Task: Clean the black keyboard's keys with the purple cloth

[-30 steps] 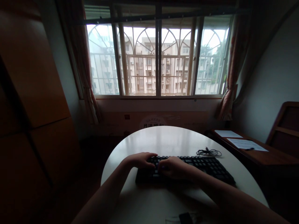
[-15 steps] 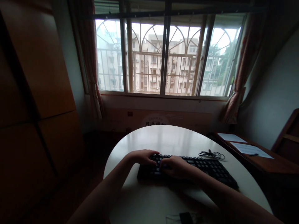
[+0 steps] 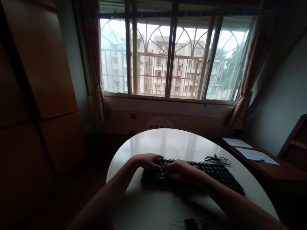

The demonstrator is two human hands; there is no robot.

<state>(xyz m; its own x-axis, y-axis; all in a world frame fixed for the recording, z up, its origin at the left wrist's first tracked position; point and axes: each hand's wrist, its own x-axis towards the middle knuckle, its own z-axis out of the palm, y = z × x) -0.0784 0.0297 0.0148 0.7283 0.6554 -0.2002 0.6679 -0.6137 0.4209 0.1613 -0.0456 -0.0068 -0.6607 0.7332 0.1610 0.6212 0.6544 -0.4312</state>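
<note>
A black keyboard [image 3: 223, 179] lies at a slant on the white round table [image 3: 144, 204]. My left hand [image 3: 147, 160] is at its far left corner, thumb over the keys and index finger along the back edge, closed on that end. My right hand [image 3: 181, 170] is closed above the left-middle keys, with its fingers curled. A small purple object [image 3: 165, 167] shows at its fingertips; most of it is hidden, so its kind is unclear. Behind the keyboard's right half sits a coiled black cable [image 3: 217, 159].
Near the table's front edge lies a small black item [image 3: 191, 224] with thin, clear-looking outlines. On the right, a low brown table [image 3: 290, 169] bears paper sheets [image 3: 257, 155] and a dark pen-like thing. A wooden cabinet [image 3: 43, 70] stands left; a barred window is ahead.
My right hand has turned and lifted slightly, and the purple object at its fingertips shows more clearly. My left hand stays at the keyboard's corner. The view has shifted a little.
</note>
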